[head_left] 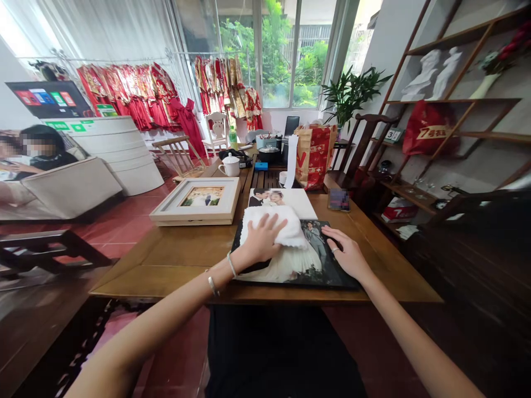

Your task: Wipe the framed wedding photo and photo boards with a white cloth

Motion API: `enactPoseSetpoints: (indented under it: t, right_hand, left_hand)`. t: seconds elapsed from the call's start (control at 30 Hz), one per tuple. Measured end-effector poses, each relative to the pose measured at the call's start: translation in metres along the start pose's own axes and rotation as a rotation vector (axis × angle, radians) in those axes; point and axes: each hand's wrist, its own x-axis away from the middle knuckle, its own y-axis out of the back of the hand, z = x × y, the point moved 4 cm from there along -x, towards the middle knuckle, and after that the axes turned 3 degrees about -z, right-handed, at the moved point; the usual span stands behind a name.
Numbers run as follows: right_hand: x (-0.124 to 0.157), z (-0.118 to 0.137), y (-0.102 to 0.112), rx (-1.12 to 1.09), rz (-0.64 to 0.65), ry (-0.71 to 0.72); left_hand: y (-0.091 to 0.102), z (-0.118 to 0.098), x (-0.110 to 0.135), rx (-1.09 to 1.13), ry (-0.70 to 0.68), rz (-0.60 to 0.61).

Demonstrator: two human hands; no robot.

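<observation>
My left hand [262, 239] lies with spread fingers on a white cloth [291, 224], pressing it against a wedding photo panel [290, 266] at the table's near edge. The cloth hides the panel's upper left part. On the panel's right side rests my right hand [345, 251], its fingers stretched out and nothing in them. A second wedding photo [305, 203] with a white ground lies just beyond, partly behind the cloth. To the left stands a thick pale picture frame [194, 200] with a small photo in its middle.
On the wooden table [174, 260] are a white lidded mug [230, 165], a red and brown paper bag [314, 155], a paper strip [292, 160] and a phone [339, 200]. Chairs flank the table. People sit on a sofa [74, 185] at left. Shelves [460, 102] rise at right.
</observation>
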Motion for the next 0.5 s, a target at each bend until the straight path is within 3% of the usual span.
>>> enactPoseSetpoints:
  t: [0.13, 0.4, 0.5]
  right_hand:
    - [0.0, 0.0, -0.002, 0.0, -0.012, 0.012]
    - [-0.012, 0.005, -0.008, -0.015, -0.012, 0.019]
    - [-0.012, 0.005, -0.008, -0.027, -0.012, 0.017]
  left_hand:
    - [-0.003, -0.007, -0.003, -0.006, 0.049, -0.018]
    - [0.003, -0.07, 0.078, 0.088, -0.19, 0.005]
    - [0.007, -0.076, 0.085, 0.098, -0.251, 0.037]
